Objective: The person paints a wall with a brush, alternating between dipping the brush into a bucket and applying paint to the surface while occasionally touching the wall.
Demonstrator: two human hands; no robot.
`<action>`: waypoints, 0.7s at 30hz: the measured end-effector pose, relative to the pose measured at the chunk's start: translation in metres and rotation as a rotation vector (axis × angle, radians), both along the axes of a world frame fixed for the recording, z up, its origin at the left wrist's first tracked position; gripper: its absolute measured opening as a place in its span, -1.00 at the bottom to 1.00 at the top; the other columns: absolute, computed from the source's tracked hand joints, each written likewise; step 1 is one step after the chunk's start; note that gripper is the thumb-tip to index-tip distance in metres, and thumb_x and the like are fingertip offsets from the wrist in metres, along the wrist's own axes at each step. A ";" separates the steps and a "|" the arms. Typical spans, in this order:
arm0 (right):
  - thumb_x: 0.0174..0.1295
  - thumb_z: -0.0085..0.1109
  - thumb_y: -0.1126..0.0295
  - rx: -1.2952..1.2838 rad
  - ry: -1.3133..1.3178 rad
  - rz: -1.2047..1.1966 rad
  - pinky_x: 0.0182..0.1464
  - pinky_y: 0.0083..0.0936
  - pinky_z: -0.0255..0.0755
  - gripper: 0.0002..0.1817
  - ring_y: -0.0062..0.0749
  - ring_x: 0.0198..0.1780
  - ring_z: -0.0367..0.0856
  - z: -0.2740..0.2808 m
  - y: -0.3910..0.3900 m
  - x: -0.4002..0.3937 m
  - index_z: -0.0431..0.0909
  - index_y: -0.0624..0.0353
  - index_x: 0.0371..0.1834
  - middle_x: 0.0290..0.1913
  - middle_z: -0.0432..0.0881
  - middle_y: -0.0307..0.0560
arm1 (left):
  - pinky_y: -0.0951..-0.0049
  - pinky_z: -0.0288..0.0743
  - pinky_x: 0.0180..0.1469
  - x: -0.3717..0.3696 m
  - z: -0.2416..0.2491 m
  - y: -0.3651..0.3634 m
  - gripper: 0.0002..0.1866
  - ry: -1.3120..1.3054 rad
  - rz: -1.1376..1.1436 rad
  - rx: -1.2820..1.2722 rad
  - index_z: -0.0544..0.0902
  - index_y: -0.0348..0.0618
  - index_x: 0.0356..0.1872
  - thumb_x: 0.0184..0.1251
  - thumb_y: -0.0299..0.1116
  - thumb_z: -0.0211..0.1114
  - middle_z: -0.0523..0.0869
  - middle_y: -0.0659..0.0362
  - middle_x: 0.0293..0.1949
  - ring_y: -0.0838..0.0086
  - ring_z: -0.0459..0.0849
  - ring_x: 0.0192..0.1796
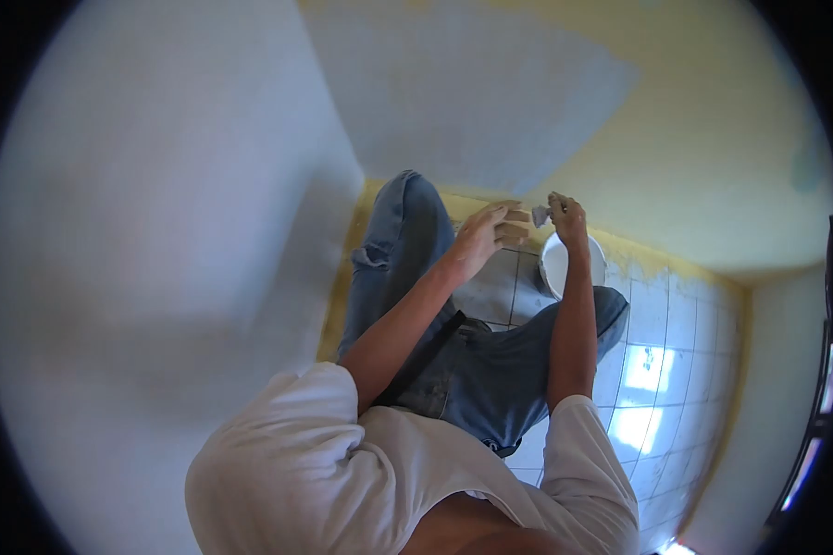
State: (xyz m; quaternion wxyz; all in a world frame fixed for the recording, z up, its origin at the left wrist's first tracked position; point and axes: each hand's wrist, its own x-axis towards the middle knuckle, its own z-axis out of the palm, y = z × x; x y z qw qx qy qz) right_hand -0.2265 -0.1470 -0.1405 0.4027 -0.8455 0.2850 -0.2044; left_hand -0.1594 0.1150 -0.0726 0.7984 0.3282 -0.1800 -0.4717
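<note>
My right hand (569,218) is closed around a paintbrush (540,216), whose pale, paint-covered bristles point left toward my other hand. Just below that hand a white bucket (598,264) stands on the floor by the wall, partly covered by my forearm. My left hand (491,233) is held out with its fingers spread, and nothing shows in it. A small gap separates its fingertips from the bristles. Behind both hands, the wall carries a pale grey-white painted area (463,102) beside yellow paint (703,157).
A white wall (157,213) rises close on my left and meets the facing wall in a corner. Yellow strips run along the wall bottoms. My bent legs in jeans (398,231) frame the tiled floor (652,388), which shows smudges and bright reflections. Dark-framed windows (810,435) are far right.
</note>
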 end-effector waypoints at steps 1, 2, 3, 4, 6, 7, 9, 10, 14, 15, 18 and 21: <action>0.52 0.21 0.11 0.008 -0.005 0.016 0.00 -0.22 0.64 -0.49 -0.04 -0.12 0.83 0.002 0.005 0.004 0.70 0.42 0.18 -0.11 0.81 0.28 | 0.20 0.54 0.30 0.002 0.000 0.004 -0.53 -0.007 0.012 -0.031 0.50 -0.21 0.41 0.70 -0.12 0.09 0.71 0.03 0.21 0.26 0.73 0.21; 0.53 0.20 0.12 0.014 -0.015 0.021 -0.03 -0.24 0.65 -0.49 -0.08 -0.16 0.84 0.006 0.007 0.004 0.69 0.44 0.18 -0.14 0.81 0.27 | 0.22 0.54 0.29 0.001 0.002 0.004 -0.51 -0.018 0.013 -0.065 0.50 -0.20 0.41 0.69 -0.09 0.10 0.71 0.04 0.21 0.29 0.73 0.20; 0.53 0.20 0.13 0.034 -0.022 0.043 -0.05 -0.26 0.65 -0.49 -0.10 -0.17 0.84 0.009 0.013 0.003 0.69 0.45 0.18 -0.15 0.82 0.26 | 0.24 0.53 0.28 0.002 0.004 0.005 -0.50 -0.028 0.010 -0.101 0.49 -0.19 0.41 0.69 -0.07 0.12 0.72 0.06 0.20 0.32 0.74 0.19; 0.53 0.20 0.14 0.052 -0.027 0.064 -0.06 -0.28 0.65 -0.50 -0.12 -0.18 0.84 0.013 0.017 0.003 0.69 0.46 0.18 -0.17 0.82 0.26 | 0.22 0.53 0.29 0.003 0.005 0.008 -0.51 -0.030 0.014 -0.112 0.49 -0.20 0.41 0.69 -0.08 0.11 0.71 0.04 0.20 0.28 0.73 0.20; 0.53 0.20 0.15 0.053 -0.032 0.087 -0.09 -0.31 0.66 -0.51 -0.14 -0.19 0.84 0.014 0.020 0.005 0.69 0.46 0.17 -0.18 0.82 0.25 | 0.18 0.53 0.30 0.009 0.007 0.009 -0.52 -0.034 0.018 -0.128 0.49 -0.21 0.41 0.71 -0.10 0.09 0.70 0.02 0.21 0.21 0.73 0.22; 0.53 0.20 0.15 0.038 -0.031 0.086 -0.09 -0.32 0.66 -0.52 -0.15 -0.19 0.85 0.008 0.016 0.003 0.70 0.45 0.16 -0.18 0.83 0.25 | 0.19 0.53 0.30 0.011 0.007 0.010 -0.52 -0.034 0.022 -0.153 0.49 -0.21 0.41 0.71 -0.10 0.09 0.70 0.02 0.21 0.22 0.73 0.22; 0.53 0.20 0.15 0.024 -0.028 0.058 -0.09 -0.33 0.66 -0.53 -0.15 -0.19 0.85 -0.002 0.013 -0.003 0.71 0.43 0.15 -0.18 0.83 0.24 | 0.20 0.53 0.30 0.014 0.005 0.012 -0.51 -0.028 0.022 -0.188 0.48 -0.20 0.41 0.71 -0.08 0.09 0.69 0.02 0.22 0.22 0.72 0.22; 0.53 0.19 0.15 0.022 -0.028 0.029 -0.09 -0.33 0.67 -0.53 -0.16 -0.19 0.84 -0.003 0.011 -0.007 0.72 0.42 0.14 -0.18 0.83 0.24 | 0.21 0.53 0.29 0.016 0.002 0.013 -0.51 -0.014 0.020 -0.196 0.48 -0.20 0.40 0.71 -0.08 0.09 0.69 0.02 0.22 0.23 0.72 0.22; 0.55 0.17 0.11 -0.020 -0.005 -0.128 -0.08 -0.33 0.66 -0.53 -0.19 -0.19 0.83 0.008 0.009 -0.022 0.73 0.40 0.07 -0.20 0.83 0.21 | 0.20 0.54 0.29 0.020 -0.001 0.008 -0.50 0.046 -0.015 -0.233 0.49 -0.21 0.39 0.70 -0.05 0.09 0.69 0.02 0.23 0.22 0.71 0.22; 0.56 0.16 0.10 -0.036 0.005 -0.168 -0.07 -0.32 0.66 -0.52 -0.19 -0.19 0.83 0.011 0.009 -0.023 0.73 0.40 0.06 -0.20 0.83 0.21 | 0.19 0.54 0.28 0.021 -0.002 0.006 -0.50 0.063 -0.021 -0.241 0.50 -0.22 0.39 0.70 -0.04 0.09 0.68 0.02 0.23 0.22 0.71 0.22; 0.60 0.08 0.06 -0.042 -0.028 -0.202 -0.06 -0.33 0.66 -0.49 -0.20 -0.18 0.83 0.019 0.017 -0.017 0.73 0.38 0.03 -0.19 0.82 0.16 | 0.17 0.55 0.28 0.023 -0.003 0.005 -0.48 0.047 -0.065 -0.266 0.51 -0.21 0.38 0.69 -0.01 0.10 0.68 0.02 0.22 0.22 0.71 0.22; 0.63 0.03 0.06 0.022 -0.117 -0.249 -0.03 -0.38 0.67 -0.49 -0.25 -0.14 0.83 0.033 0.035 -0.011 0.72 0.38 0.00 -0.16 0.82 0.11 | 0.18 0.56 0.28 0.025 0.005 0.013 -0.48 0.037 -0.116 -0.303 0.51 -0.21 0.38 0.69 0.00 0.10 0.68 0.01 0.21 0.22 0.70 0.21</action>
